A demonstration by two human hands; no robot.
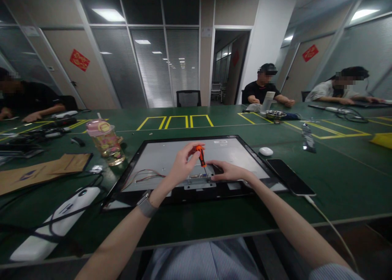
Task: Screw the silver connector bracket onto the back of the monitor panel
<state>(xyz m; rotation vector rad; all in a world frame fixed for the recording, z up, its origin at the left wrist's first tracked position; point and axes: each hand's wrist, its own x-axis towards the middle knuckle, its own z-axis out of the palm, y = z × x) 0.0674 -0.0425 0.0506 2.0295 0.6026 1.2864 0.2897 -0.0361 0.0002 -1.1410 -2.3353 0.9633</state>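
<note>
An orange and black screwdriver (201, 156) is gripped near the top of its handle by my left hand (185, 161). It leans slightly, its shaft pointing down at a metal bracket with connector ports (196, 183). That bracket sits along the near edge of a flat display panel (171, 151), which lies with its grey metal back up. My right hand (228, 171) rests at the right end of the bracket, fingers curled round a dark part that I cannot make out. Thin wires (143, 176) run over the panel left of the bracket.
Left of the panel stand a pink-lidded bottle (105, 143), a brown paper bag (45, 172) and a white power strip (61, 223) with black cables. On the right lie a phone (290, 176) on a charging cable and a white earbud case (266, 151). Several people sit across the table.
</note>
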